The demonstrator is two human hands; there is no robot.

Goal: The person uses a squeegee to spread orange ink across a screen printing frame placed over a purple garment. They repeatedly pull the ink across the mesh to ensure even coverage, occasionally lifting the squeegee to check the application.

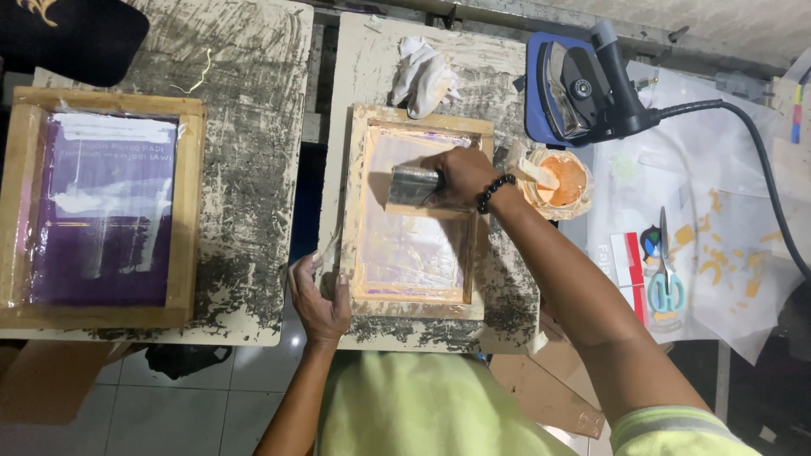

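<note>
Right hand (pixel 460 173) grips the squeegee (pixel 414 186) mid-frame on the wooden screen frame (pixel 418 308); left hand (pixel 319 295) clasps the frame's lower-left edge.

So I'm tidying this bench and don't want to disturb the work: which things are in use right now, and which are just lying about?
In use:
- wooden screen frame, steadied by the left hand
- squeegee, in the right hand grip
- cup of orange ink beside the frame

Lying about:
- purple screen frame
- white rag
- scissors
- heat gun
</note>
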